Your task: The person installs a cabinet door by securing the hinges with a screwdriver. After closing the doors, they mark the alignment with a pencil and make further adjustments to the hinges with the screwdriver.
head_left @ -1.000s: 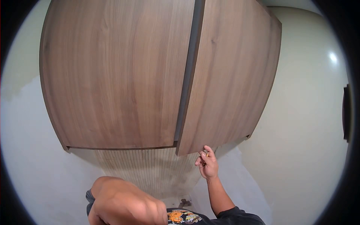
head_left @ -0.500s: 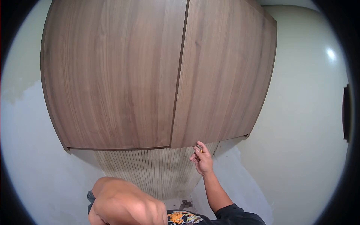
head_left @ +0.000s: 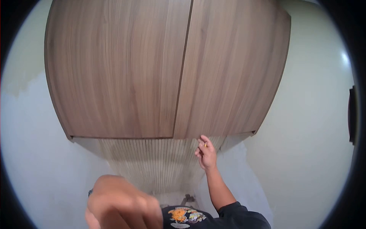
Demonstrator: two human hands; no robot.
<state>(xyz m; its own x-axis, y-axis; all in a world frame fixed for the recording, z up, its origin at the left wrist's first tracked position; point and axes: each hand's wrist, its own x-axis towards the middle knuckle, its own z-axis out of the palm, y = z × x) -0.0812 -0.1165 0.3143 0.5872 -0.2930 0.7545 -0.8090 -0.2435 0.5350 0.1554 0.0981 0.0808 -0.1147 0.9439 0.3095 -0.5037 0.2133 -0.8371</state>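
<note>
A large wood-grain cabinet with two door panels (head_left: pixel 118 72) fills the upper view. Right at the lower edge of its right-hand door (head_left: pixel 232 72) are the fingertips of my right hand (head_left: pixel 206 154). Its fingers are bent and closed around a thin yellow pencil-like stick (head_left: pixel 206 144), of which only a short bit shows. My left hand (head_left: pixel 124 202) looms large and blurred at the bottom, close to the camera and away from the cabinet. Its back and knuckles face me, and its fingers run down out of the frame.
Beneath the cabinet is a pale surface with narrow vertical grooves (head_left: pixel 152 164). Pale walls flank it, the left one (head_left: pixel 23 126) with patchy paint. A dark object (head_left: pixel 351 114) is on the wall at the far right.
The cabinet's lower edge and my right hand both sit higher in the picture. My left hand has turned and shifted slightly left. The yellow stick stays in my right hand.
</note>
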